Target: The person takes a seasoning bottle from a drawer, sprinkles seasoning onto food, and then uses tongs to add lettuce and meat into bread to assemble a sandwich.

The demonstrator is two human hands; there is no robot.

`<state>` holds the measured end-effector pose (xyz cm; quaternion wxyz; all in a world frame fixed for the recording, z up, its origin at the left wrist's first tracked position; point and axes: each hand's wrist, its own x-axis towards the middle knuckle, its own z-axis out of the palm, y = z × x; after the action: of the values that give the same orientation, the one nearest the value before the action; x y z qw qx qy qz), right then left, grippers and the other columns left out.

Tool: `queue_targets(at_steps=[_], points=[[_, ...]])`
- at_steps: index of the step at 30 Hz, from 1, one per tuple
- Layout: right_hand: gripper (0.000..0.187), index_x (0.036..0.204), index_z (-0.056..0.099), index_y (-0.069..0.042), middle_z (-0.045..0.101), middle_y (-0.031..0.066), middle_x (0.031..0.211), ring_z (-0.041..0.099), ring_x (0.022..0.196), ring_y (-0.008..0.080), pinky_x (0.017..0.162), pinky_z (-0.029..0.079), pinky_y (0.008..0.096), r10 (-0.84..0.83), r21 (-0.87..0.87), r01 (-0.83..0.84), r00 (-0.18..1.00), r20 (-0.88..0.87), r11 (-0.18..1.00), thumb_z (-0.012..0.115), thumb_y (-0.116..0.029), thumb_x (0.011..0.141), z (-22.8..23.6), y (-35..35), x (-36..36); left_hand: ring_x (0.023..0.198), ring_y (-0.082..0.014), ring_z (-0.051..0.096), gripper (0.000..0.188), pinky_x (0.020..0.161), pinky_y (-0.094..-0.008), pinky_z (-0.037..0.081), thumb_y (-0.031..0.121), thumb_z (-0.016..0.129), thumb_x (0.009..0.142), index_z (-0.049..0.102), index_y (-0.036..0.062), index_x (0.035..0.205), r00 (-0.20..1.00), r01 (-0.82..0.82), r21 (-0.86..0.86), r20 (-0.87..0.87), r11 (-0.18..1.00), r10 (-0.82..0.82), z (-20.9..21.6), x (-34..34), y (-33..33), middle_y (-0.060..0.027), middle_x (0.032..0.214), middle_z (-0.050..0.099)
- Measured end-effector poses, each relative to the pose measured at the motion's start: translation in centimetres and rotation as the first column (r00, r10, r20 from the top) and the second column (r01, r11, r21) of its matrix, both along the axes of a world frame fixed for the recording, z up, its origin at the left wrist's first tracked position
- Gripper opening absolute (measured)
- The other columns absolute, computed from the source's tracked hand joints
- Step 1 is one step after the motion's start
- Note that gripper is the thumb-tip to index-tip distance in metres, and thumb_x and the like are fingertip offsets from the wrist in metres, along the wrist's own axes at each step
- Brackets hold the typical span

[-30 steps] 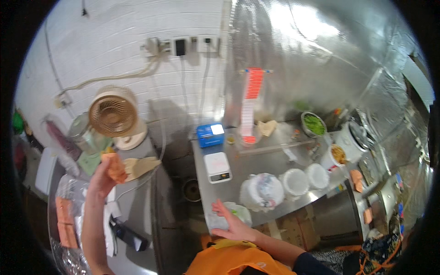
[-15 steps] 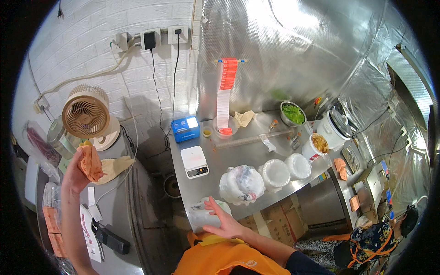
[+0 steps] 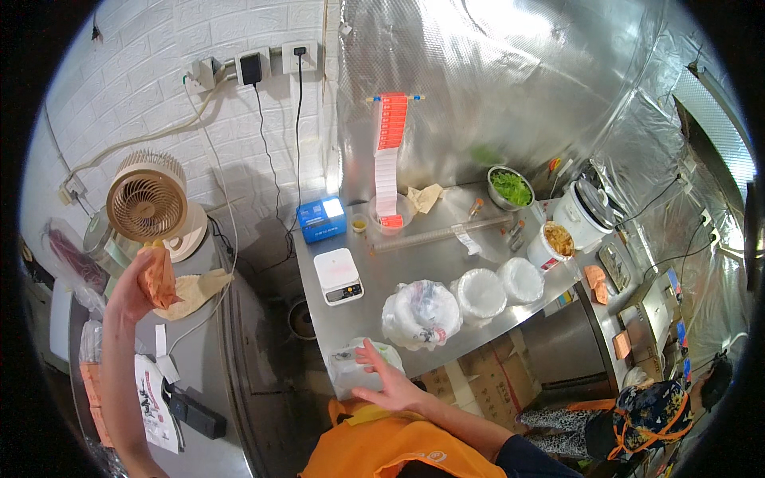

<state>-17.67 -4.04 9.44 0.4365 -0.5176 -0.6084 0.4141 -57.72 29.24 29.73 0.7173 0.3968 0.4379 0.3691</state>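
Observation:
In my left hand [image 3: 127,293] is an orange-brown paper bag [image 3: 159,279], held up just in front of the fan at the left counter. Something yellow shows at the bag's top; I cannot make out what it is. My right hand [image 3: 389,385], fingers spread, hovers over or rests on a white plastic-wrapped bundle [image 3: 347,363] at the near left corner of the steel table; contact is unclear. Just beyond that bundle sits a rounded white plastic bag [image 3: 422,315]. Two round white covered tubs [image 3: 480,294] stand to its right.
A beige fan [image 3: 147,199], flat tan paper [image 3: 199,293] and a black device [image 3: 198,416] are on the left counter. The steel table holds a white scale [image 3: 338,276], a blue box [image 3: 322,219] and a bowl of greens [image 3: 510,190]. Another person [image 3: 645,418] is at the lower right.
My left hand has shifted slightly and the paper bag in it has turned a little. My right hand has hardly moved. The whole view has shifted slightly.

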Motion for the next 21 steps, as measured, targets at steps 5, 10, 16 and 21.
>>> queue_targets(at_steps=[5, 10, 16, 21], points=[[0.109, 0.167, 0.0, -0.007, 0.042, 0.0236, 0.157, 0.053, 0.137, 0.032, 0.11, 0.045, 0.0443, 0.006, -0.011, -0.005, 1.0, 0.028, 1.0, 0.078, -0.02, 0.092, -0.5, -0.2, -0.2, 0.104, -0.0295, 0.067, 0.05, 0.089, -0.0617, 0.06, 0.044, 0.069, 0.098, 0.055, 0.0104, 0.133, 0.99, 0.138, 0.0, -0.028, 0.99, -0.138, -1.0, -4.3, 2.2, -0.0091, 0.116, 0.062], [0.106, 0.166, 0.004, -0.004, 0.044, 0.0252, 0.154, 0.055, 0.134, 0.0326, 0.108, 0.047, 0.0437, -0.052, -0.012, 0.051, 0.998, -0.028, 0.999, 0.077, -0.018, 0.091, -0.5, -0.8, 0.1, 0.111, -0.0351, 0.063, 0.058, 0.097, -0.0643, 0.055, 0.041, 0.071, 0.095, 0.05, 0.0088, 0.139, 0.978, 0.061, 0.008, 0.2, 0.998, -0.062, 0.3, -1.6, 2.1, -0.0142, 0.125, 0.057], [0.108, 0.165, 0.002, 0.001, 0.04, 0.0298, 0.157, 0.053, 0.136, 0.0344, 0.108, 0.046, 0.0435, -0.019, -0.062, 0.015, 0.998, -0.063, 0.998, 0.076, -0.027, 0.093, 0.0, -0.4, -0.6, 0.113, -0.0366, 0.065, 0.061, 0.107, -0.0689, 0.046, 0.041, 0.074, 0.09, 0.052, 0.0086, 0.138, 0.961, 0.048, 0.056, 0.268, 0.997, -0.061, -1.9, -2.5, 0.0, -0.0151, 0.125, 0.064], [0.107, 0.165, 0.003, 0.002, 0.04, 0.0291, 0.157, 0.054, 0.135, 0.0341, 0.108, 0.047, 0.0435, -0.015, -0.045, 0.012, 0.998, -0.065, 0.999, 0.076, -0.028, 0.093, 0.0, -0.4, -1.1, 0.113, -0.0339, 0.067, 0.056, 0.107, -0.0625, 0.049, 0.043, 0.071, 0.093, 0.055, 0.0092, 0.134, 0.957, 0.005, 0.063, 0.291, 0.998, -0.023, -1.5, -2.6, 0.0, -0.0147, 0.12, 0.067]])
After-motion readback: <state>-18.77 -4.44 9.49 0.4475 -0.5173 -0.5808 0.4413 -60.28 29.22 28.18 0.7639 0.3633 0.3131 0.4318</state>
